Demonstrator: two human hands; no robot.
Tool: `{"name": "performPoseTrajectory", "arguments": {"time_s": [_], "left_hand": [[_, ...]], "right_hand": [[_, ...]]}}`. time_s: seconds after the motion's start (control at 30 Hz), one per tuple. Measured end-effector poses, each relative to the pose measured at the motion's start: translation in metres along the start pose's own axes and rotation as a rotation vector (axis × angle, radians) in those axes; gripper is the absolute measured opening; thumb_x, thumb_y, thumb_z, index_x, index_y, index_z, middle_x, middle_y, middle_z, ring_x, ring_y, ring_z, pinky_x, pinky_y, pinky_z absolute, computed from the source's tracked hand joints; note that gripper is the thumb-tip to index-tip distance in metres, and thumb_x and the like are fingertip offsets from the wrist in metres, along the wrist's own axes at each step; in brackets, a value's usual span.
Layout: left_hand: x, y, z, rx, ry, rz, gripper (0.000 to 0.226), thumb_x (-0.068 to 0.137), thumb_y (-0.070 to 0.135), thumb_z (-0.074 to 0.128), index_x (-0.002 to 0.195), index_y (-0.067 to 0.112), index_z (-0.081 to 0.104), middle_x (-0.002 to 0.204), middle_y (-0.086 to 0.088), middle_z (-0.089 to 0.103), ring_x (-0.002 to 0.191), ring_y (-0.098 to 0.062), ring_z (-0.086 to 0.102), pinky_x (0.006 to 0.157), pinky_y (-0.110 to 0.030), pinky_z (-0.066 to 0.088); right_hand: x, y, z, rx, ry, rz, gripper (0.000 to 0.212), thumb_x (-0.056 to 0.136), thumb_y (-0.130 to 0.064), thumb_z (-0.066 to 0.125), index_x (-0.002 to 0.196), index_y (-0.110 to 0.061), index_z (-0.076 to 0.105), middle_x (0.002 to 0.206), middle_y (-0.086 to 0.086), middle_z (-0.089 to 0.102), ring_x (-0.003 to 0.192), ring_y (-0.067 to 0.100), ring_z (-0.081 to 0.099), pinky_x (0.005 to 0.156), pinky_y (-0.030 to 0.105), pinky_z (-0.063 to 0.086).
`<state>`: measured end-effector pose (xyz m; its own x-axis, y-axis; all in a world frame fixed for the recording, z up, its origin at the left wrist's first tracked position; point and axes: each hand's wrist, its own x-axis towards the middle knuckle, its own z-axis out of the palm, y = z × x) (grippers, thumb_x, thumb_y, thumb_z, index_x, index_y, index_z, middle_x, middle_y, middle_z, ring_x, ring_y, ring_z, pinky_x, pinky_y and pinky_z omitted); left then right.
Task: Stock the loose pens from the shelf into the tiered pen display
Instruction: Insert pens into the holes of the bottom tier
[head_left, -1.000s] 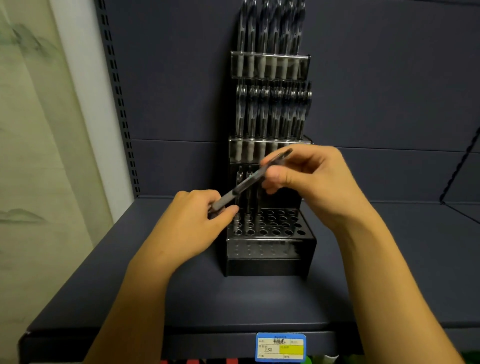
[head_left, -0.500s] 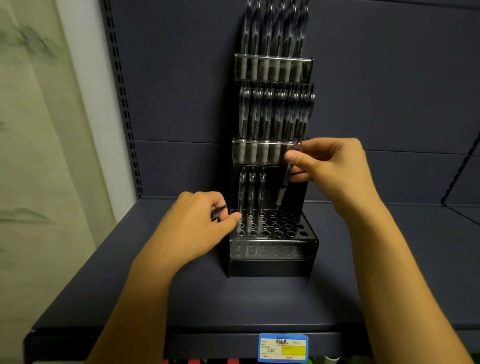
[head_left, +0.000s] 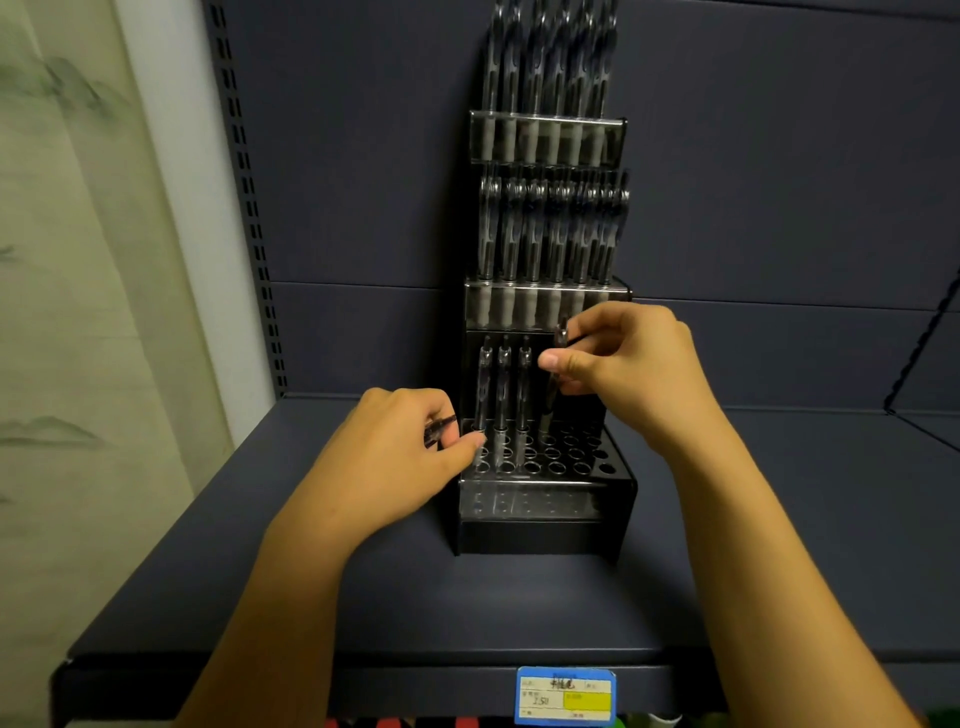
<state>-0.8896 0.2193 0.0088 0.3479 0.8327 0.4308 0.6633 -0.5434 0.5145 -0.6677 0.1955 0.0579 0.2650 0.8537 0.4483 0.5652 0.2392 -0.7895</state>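
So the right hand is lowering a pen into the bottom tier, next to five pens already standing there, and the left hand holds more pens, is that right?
Not quite: the head view shows three pens standing in the bottom tier, not five. The right hand does lower a pen beside them, and the left hand holds more pens.

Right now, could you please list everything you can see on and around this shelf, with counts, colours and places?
Pen display: one, black with clear fronts, three tiers, standing on the shelf against the back panel.
Pens in the top two tiers: two full rows, clear and dark, upright; exact count not readable.
Pens in the bottom tier: three, clear and dark, upright in the back-left holes.
Pen being inserted: one, dark, tip at the fourth hole.
Spare pens: dark, number unclear, in the left hand.
Shelf: one, dark blue-grey.
Price label: one, blue, white and yellow, on the shelf's front edge.
Left hand: grips the spare pens.
Right hand: pinches the inserted pen.
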Motion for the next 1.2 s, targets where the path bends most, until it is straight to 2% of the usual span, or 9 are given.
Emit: {"name": "performPoseTrajectory", "arguments": {"time_s": [0.17, 0.27, 0.53, 0.63, 0.73, 0.83, 0.93, 1.07, 1.2], "left_hand": [[0.0, 0.0, 0.0, 0.011, -0.002, -0.002, 0.03, 0.088, 0.045, 0.071, 0.069, 0.026, 0.058, 0.058, 0.004, 0.058, 0.053, -0.006, 0.052, 0.051, -0.015, 0.036], [0.0, 0.0, 0.001, -0.002, -0.005, -0.001, 0.028, 0.088, 0.044, 0.072, 0.071, 0.026, 0.059, 0.059, 0.004, 0.059, 0.053, -0.006, 0.053, 0.052, -0.016, 0.038], [0.0, 0.002, 0.001, -0.02, -0.023, -0.004, 0.025, 0.087, 0.042, 0.074, 0.073, 0.025, 0.06, 0.059, 0.003, 0.059, 0.052, -0.006, 0.052, 0.052, -0.018, 0.041], [0.0, 0.004, 0.0, -0.022, -0.024, 0.005, 0.024, 0.087, 0.041, 0.075, 0.075, 0.026, 0.06, 0.06, 0.003, 0.06, 0.053, -0.007, 0.054, 0.051, -0.017, 0.042], [0.0, 0.008, 0.0, -0.033, -0.018, 0.013, 0.023, 0.084, 0.043, 0.077, 0.083, 0.029, 0.059, 0.062, 0.004, 0.062, 0.057, -0.008, 0.058, 0.051, -0.017, 0.042], [0.0, 0.011, 0.002, -0.064, -0.019, 0.037, 0.026, 0.08, 0.036, 0.08, 0.089, 0.032, 0.056, 0.061, 0.006, 0.064, 0.058, -0.008, 0.06, 0.051, -0.022, 0.045], [0.002, 0.014, 0.002, -0.061, -0.044, 0.059, 0.027, 0.078, 0.026, 0.077, 0.093, 0.032, 0.055, 0.062, 0.01, 0.063, 0.058, -0.009, 0.06, 0.054, -0.027, 0.048], [0.002, 0.013, -0.001, -0.03, -0.078, 0.051, 0.029, 0.078, 0.026, 0.074, 0.096, 0.034, 0.052, 0.071, 0.005, 0.064, 0.064, -0.012, 0.061, 0.058, -0.037, 0.053], [0.001, 0.014, -0.001, -0.053, -0.075, 0.062, 0.024, 0.082, 0.03, 0.074, 0.096, 0.033, 0.056, 0.068, 0.006, 0.065, 0.062, -0.01, 0.062, 0.056, -0.028, 0.05]], "right_hand": [[0.0, 0.001, -0.001, -0.052, 0.009, 0.027, 0.028, 0.073, -0.021, 0.091, 0.085, -0.008, 0.069, 0.071, 0.004, 0.075, 0.062, 0.015, 0.075, 0.073, 0.04, 0.065], [-0.005, 0.004, 0.006, -0.164, -0.053, 0.05, 0.028, 0.073, -0.026, 0.091, 0.083, -0.01, 0.07, 0.071, 0.004, 0.075, 0.06, 0.013, 0.074, 0.074, 0.037, 0.064], [-0.009, 0.003, 0.004, -0.37, -0.061, 0.078, 0.032, 0.07, -0.04, 0.091, 0.076, -0.016, 0.071, 0.075, 0.006, 0.072, 0.082, 0.024, 0.072, 0.081, 0.04, 0.061], [-0.017, -0.009, 0.001, -0.456, -0.072, 0.043, 0.03, 0.072, -0.047, 0.087, 0.074, -0.02, 0.073, 0.076, 0.004, 0.07, 0.086, 0.021, 0.07, 0.079, 0.036, 0.06], [-0.027, -0.026, 0.004, -0.389, -0.18, 0.001, 0.03, 0.072, -0.052, 0.084, 0.073, -0.024, 0.076, 0.07, -0.006, 0.07, 0.075, 0.006, 0.068, 0.069, 0.024, 0.056], [-0.034, -0.034, 0.017, -0.303, -0.341, -0.024, 0.023, 0.074, -0.048, 0.086, 0.078, -0.026, 0.079, 0.066, -0.009, 0.072, 0.062, -0.004, 0.065, 0.062, 0.016, 0.054], [-0.034, -0.03, 0.029, -0.272, -0.38, -0.06, 0.019, 0.076, -0.042, 0.087, 0.086, -0.028, 0.08, 0.072, -0.008, 0.075, 0.07, -0.001, 0.069, 0.07, 0.018, 0.057], [-0.034, -0.024, 0.034, -0.191, -0.444, -0.116, 0.019, 0.079, -0.035, 0.087, 0.095, -0.031, 0.079, 0.074, -0.01, 0.074, 0.074, -0.003, 0.067, 0.074, 0.015, 0.05], [-0.033, -0.022, 0.033, -0.096, -0.412, -0.114, 0.01, 0.078, -0.023, 0.088, 0.086, -0.024, 0.081, 0.074, -0.004, 0.075, 0.075, 0.004, 0.071, 0.075, 0.019, 0.059]]}}
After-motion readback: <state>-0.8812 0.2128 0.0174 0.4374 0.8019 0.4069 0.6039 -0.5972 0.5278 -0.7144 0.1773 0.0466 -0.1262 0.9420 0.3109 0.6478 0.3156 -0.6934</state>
